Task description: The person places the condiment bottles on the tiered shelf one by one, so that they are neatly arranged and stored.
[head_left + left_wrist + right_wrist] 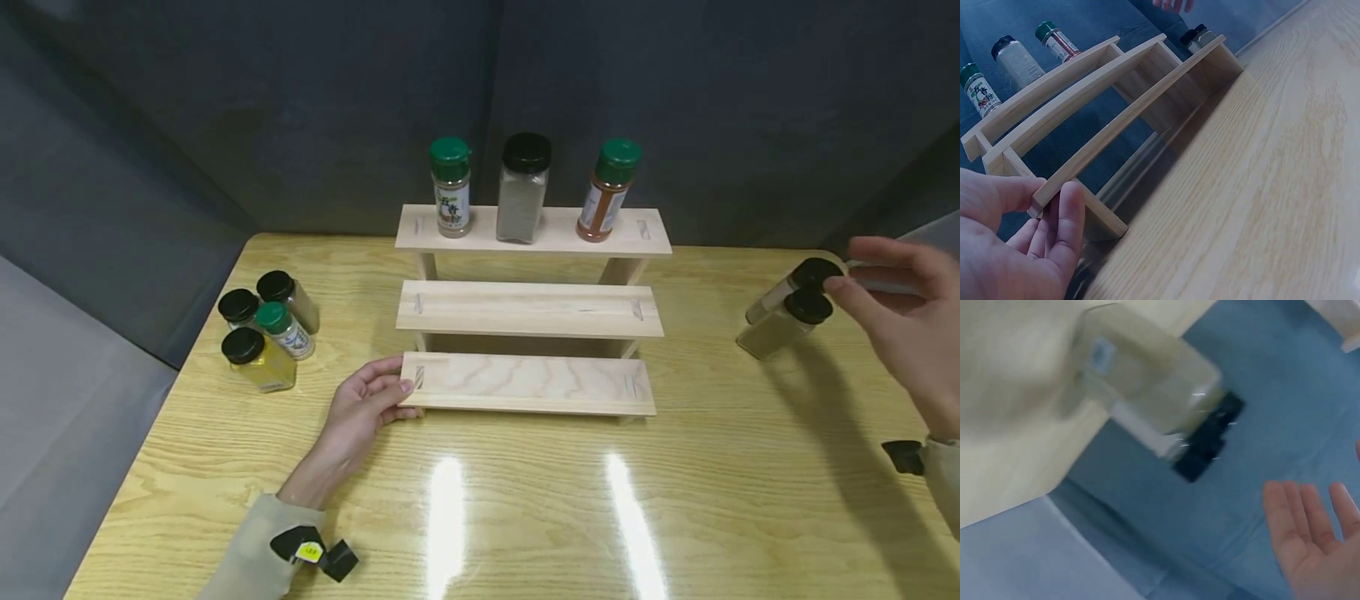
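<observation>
Wooden rack (525,310): three tiers, standing on the table (525,500) before a dark cloth (337,108)
Left hand (366,402): grips the left end of the lowest tier (525,383), thumb on top, fingers underneath
Right hand (911,325): released, fingers extended, holding nothing, just beside the paired jars (776,331)
Black lids: on both of those jars, which stand close together to the right of the rack
Top tier (558,229): white-labelled bottle (453,208), black-lidded jar (519,208), red-brown bottle (600,210), left to right
Left cluster (288,335): four containers close together, three lids black, one green, the nearest yellow
</observation>
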Tool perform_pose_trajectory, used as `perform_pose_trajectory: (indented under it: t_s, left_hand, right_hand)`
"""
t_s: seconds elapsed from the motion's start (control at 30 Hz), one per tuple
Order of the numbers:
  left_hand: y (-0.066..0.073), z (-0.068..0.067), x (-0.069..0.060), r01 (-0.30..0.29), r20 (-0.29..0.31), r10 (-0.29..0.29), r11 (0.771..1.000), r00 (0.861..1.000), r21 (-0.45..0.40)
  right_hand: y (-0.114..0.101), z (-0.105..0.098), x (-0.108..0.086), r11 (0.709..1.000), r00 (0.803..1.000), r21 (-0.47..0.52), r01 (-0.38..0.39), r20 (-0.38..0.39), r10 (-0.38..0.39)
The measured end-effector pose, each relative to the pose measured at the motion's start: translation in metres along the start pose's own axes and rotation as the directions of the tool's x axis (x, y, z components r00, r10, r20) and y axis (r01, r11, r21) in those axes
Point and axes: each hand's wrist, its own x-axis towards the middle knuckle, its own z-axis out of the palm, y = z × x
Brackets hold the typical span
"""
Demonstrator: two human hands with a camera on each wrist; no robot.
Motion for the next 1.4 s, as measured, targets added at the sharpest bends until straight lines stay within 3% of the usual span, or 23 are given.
perform_pose_trajectory:
  t_s: [0.27,0.67,0.8,1.4]
  left_hand:
    - [-0.001,0.000,0.000,0.009,0.003,-0.009,1.000,1.000,-0.004]
    - [-0.001,-0.001,0.001,0.013,-0.004,-0.013,1.000,1.000,0.001]
    - [-0.001,0.000,0.001,0.012,-0.004,-0.012,1.000,1.000,-0.003]
    - [-0.001,0.000,0.001,0.014,-0.007,-0.014,1.000,1.000,0.002]
  right_hand:
    - [0.025,-0.005,-0.008,0.995,0.998,-0.080,-0.053,0.014,0.054]
    - [0.041,-0.003,-0.016,0.985,0.990,-0.109,-0.135,0.016,0.137]
    - [0.043,-0.001,-0.017,0.984,0.986,-0.067,-0.165,0.001,0.166]
    - [0.059,0.011,-0.021,0.987,0.996,-0.134,-0.089,-0.026,0.086]
